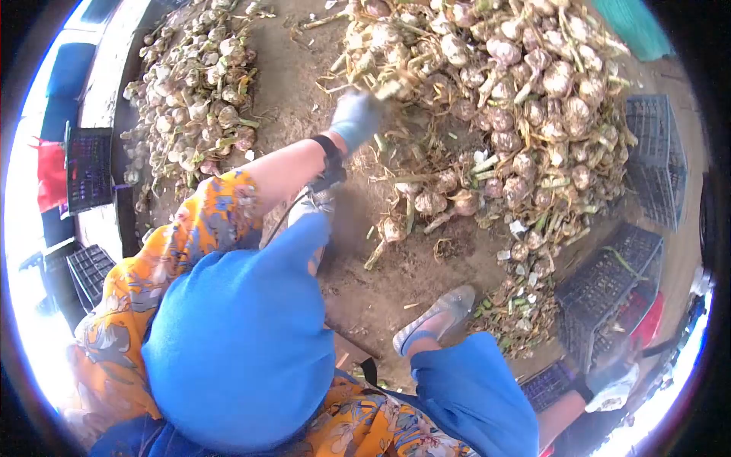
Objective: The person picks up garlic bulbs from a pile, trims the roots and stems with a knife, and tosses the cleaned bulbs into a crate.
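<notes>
My left hand, in a blue-grey glove and blurred by motion, reaches to the near edge of a large heap of garlic. At its fingertips a blurred, pale garlic bulb with dry stalk shows, and the fingers are closed around it. Out at the lower right, my right hand, in a grey and white glove, is beside the black plastic crates. Its fingers are distorted at the picture's edge, and I cannot tell whether it holds anything. Loose garlic bulbs with stalks lie on the dirt floor before me.
A second garlic heap lies at the left along a low wall. Another crate stands at the right, and a dark crate at the left. Trimmings are scattered near my shoe. Green netting is at the top right.
</notes>
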The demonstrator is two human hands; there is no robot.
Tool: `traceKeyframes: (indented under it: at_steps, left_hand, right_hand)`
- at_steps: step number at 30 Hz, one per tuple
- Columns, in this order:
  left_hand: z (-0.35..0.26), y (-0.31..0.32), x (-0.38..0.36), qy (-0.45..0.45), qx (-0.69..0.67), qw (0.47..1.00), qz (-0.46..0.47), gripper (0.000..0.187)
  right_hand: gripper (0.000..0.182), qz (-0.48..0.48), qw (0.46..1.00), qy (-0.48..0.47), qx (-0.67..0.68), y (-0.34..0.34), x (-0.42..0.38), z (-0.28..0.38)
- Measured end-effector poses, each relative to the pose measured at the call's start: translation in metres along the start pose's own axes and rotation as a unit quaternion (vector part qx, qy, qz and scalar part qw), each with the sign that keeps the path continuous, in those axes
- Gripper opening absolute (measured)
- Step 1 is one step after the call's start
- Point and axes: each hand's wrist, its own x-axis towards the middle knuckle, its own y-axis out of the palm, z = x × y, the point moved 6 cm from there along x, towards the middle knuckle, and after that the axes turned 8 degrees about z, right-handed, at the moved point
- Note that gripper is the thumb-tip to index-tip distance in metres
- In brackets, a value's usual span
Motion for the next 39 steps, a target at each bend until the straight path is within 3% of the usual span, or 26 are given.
traceKeyframes:
  at_steps: [1,2,4,5,7,9,11,12,14,15,18,21,24,25,26,27,29,31,33,35,36,37,39]
  left_hand:
    - [-0.014,0.015,-0.001,0.043,-0.028,0.998,0.032,0.018]
    - [-0.053,0.000,-0.026,0.090,-0.036,0.979,0.177,0.020]
    - [-0.106,0.009,-0.064,0.249,-0.021,0.949,0.193,0.044]
    - [-0.109,0.004,-0.077,0.221,-0.034,0.950,0.219,0.059]
    - [-0.095,-0.006,-0.082,0.240,-0.203,0.947,0.057,0.066]
    - [-0.059,-0.067,-0.081,0.272,-0.251,0.909,-0.190,0.064]
    - [-0.003,-0.090,-0.038,0.111,-0.212,0.914,-0.328,0.059]
    - [0.035,-0.089,-0.004,0.002,-0.253,0.907,-0.337,0.059]
    - [0.107,-0.080,0.075,-0.198,-0.399,0.874,-0.192,0.058]
    - [0.121,-0.078,0.099,-0.226,-0.387,0.885,-0.124,0.055]
    - [0.110,-0.078,0.145,-0.146,-0.209,0.967,0.001,0.047]
    - [0.097,-0.075,0.168,-0.057,-0.090,0.993,0.044,0.042]
    - [0.091,-0.076,0.165,0.001,-0.164,0.986,0.027,0.040]
    - [0.100,-0.074,0.163,-0.075,-0.271,0.959,0.039,0.043]
    - [0.090,-0.078,0.146,-0.064,-0.363,0.928,0.058,0.042]
    - [0.081,-0.075,0.143,-0.016,-0.409,0.912,0.032,0.030]
    - [0.048,-0.086,0.121,0.047,-0.427,0.903,0.005,0.029]
    - [0.011,-0.091,0.101,-0.010,-0.367,0.928,0.066,0.041]
    - [-0.040,-0.097,0.058,0.053,-0.247,0.967,-0.040,0.053]
    - [-0.055,-0.101,0.027,0.071,-0.205,0.976,-0.026,0.063]
    - [-0.058,-0.099,0.013,0.094,-0.164,0.971,-0.149,0.062]
    - [-0.055,-0.094,0.006,0.091,-0.165,0.971,-0.148,0.062]
    - [-0.051,-0.085,-0.013,0.191,-0.252,0.938,-0.142,0.063]
  right_hand:
    - [0.042,0.026,0.997,0.018,0.068,0.023,-0.011,0.013]
    - [0.043,0.055,0.988,0.038,0.137,0.047,-0.026,0.027]
    - [0.047,0.134,0.959,0.083,0.236,0.092,-0.053,0.064]
    - [0.051,0.177,0.939,0.105,0.276,0.112,-0.063,0.075]
    - [0.050,0.225,0.920,0.079,0.311,0.133,-0.076,0.094]
    - [0.053,0.223,0.931,0.032,0.287,0.139,-0.084,0.115]
    - [0.052,0.237,0.932,0.048,0.270,0.144,-0.085,0.123]
    - [0.051,0.244,0.929,0.043,0.273,0.146,-0.086,0.129]
    - [0.050,0.260,0.922,0.048,0.283,0.151,-0.087,0.137]
    - [0.050,0.276,0.913,0.052,0.295,0.155,-0.087,0.143]
    - [0.050,0.303,0.905,0.057,0.292,0.161,-0.091,0.162]
    - [0.048,0.314,0.910,0.047,0.267,0.168,-0.094,0.169]
    - [0.045,0.329,0.899,0.044,0.285,0.172,-0.099,0.178]
    - [0.045,0.331,0.898,0.043,0.285,0.174,-0.100,0.180]
    - [0.045,0.339,0.895,0.051,0.284,0.174,-0.101,0.179]
    - [0.044,0.345,0.893,0.058,0.284,0.175,-0.102,0.179]
    - [0.045,0.346,0.896,0.051,0.273,0.176,-0.102,0.178]
    - [0.046,0.349,0.898,0.047,0.265,0.181,-0.105,0.181]
    - [0.047,0.349,0.894,0.044,0.277,0.183,-0.107,0.186]
    - [0.046,0.357,0.896,0.034,0.262,0.185,-0.109,0.189]
    - [0.046,0.363,0.897,0.024,0.249,0.188,-0.110,0.191]
    - [0.046,0.366,0.897,0.023,0.248,0.190,-0.110,0.191]
    - [0.044,0.388,0.886,0.023,0.253,0.195,-0.114,0.190]
